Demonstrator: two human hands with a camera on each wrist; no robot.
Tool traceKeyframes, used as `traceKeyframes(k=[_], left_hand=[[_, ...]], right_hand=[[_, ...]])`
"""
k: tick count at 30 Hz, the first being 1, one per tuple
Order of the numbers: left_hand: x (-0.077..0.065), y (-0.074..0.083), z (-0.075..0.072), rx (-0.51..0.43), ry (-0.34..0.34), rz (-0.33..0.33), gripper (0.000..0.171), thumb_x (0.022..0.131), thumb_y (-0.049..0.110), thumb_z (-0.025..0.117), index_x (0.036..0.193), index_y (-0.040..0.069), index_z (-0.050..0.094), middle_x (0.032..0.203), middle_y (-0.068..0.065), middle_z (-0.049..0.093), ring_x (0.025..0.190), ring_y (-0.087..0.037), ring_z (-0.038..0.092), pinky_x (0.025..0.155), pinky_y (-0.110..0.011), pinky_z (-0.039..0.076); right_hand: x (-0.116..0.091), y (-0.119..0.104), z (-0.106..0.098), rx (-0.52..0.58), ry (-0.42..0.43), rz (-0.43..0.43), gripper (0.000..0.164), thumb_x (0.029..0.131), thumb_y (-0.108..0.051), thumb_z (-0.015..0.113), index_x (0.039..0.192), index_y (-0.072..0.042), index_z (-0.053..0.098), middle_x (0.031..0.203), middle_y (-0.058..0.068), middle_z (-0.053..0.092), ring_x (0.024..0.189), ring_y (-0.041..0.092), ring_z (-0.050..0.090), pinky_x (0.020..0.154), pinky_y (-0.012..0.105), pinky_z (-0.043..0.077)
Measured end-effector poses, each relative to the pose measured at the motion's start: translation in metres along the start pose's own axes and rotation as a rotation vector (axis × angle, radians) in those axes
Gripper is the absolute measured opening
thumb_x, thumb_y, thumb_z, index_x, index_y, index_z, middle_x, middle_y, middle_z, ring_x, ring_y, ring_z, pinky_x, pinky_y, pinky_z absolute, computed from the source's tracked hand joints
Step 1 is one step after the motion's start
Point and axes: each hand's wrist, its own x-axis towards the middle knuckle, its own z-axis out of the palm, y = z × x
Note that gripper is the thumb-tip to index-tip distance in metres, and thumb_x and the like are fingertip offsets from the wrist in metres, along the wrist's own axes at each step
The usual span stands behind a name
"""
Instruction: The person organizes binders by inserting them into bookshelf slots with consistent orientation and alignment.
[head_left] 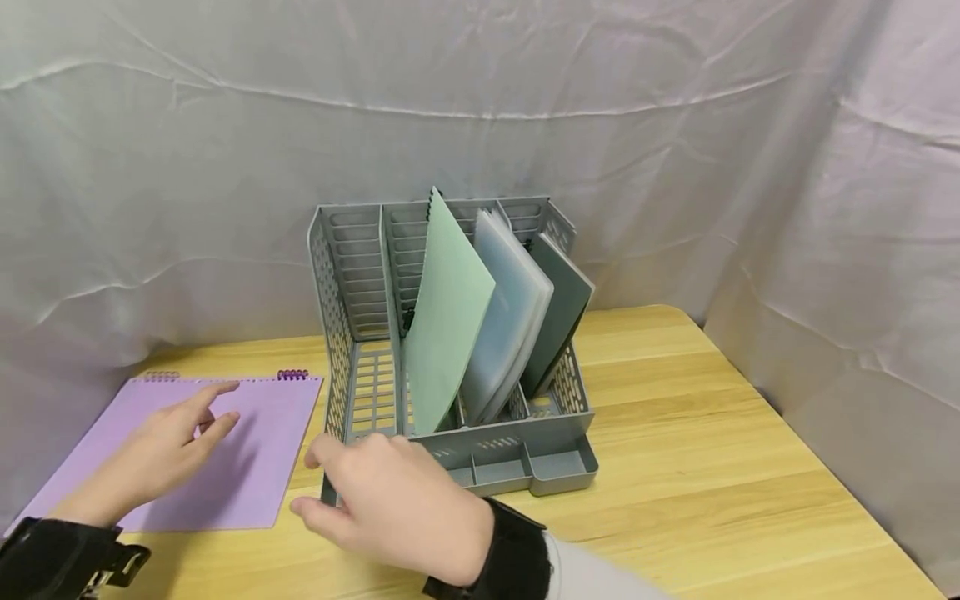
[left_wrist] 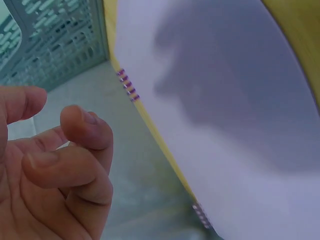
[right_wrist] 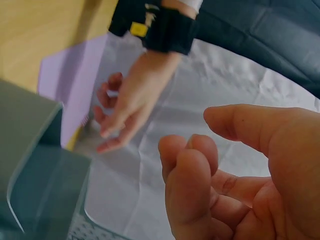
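Observation:
A purple spiral notebook (head_left: pixel 255 467) lies flat on the table at the left, its coil binding along the far edge. Over it hovers my left hand (head_left: pixel 168 442), fingers loosely bent with nothing between them; its shadow falls on the cover. My right hand (head_left: pixel 401 504) is in front of the grey desk file organizer (head_left: pixel 358 425), near its front left corner, thumb and fingers apart and holding nothing. Standing in the organizer's slots are a pale green notebook (head_left: pixel 450 317), a clear bluish folder (head_left: pixel 502 308) and a dark green notebook (head_left: pixel 557 304). The leftmost slot holds nothing.
Small open trays (head_left: pixel 498 471) run along the organizer's front. The wooden table (head_left: pixel 690 433) extends to the right. Grey cloth (head_left: pixel 480 100) hangs behind and at both sides. Each wrist wears a black strap (head_left: pixel 513 550).

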Motion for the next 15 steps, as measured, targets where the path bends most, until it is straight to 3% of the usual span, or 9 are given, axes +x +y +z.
traceKeyframes(k=[4,10,15], left_hand=[[0.001,-0.011,-0.005,0.035,-0.004,-0.003,0.048,0.111,0.021,0.057,0.149,-0.006,0.049,0.084,-0.002,0.067,0.077,-0.018,0.06,0.07,-0.043,0.049],[0.004,-0.028,-0.012,0.065,-0.033,-0.028,0.047,0.11,0.019,0.056,0.149,-0.007,0.047,0.076,-0.001,0.058,0.068,-0.016,0.05,0.064,-0.036,0.042],[0.005,-0.042,-0.02,0.107,-0.085,-0.082,0.051,0.11,0.024,0.055,0.149,-0.007,0.046,0.079,-0.003,0.058,0.069,-0.017,0.05,0.062,-0.038,0.044]], right_hand=[[0.003,-0.009,0.012,-0.038,-0.028,-0.008,0.025,0.105,-0.044,0.066,0.114,-0.022,0.071,0.09,-0.014,0.078,0.063,-0.002,0.064,0.053,0.011,0.043],[0.01,-0.021,0.028,-0.08,-0.111,-0.003,0.025,0.105,-0.05,0.065,0.101,-0.025,0.066,0.071,-0.018,0.061,0.051,0.0,0.05,0.046,0.015,0.037],[0.018,-0.029,0.043,-0.058,-0.218,0.016,0.026,0.105,-0.05,0.065,0.096,-0.026,0.061,0.061,-0.017,0.051,0.048,0.0,0.045,0.048,0.016,0.038]])
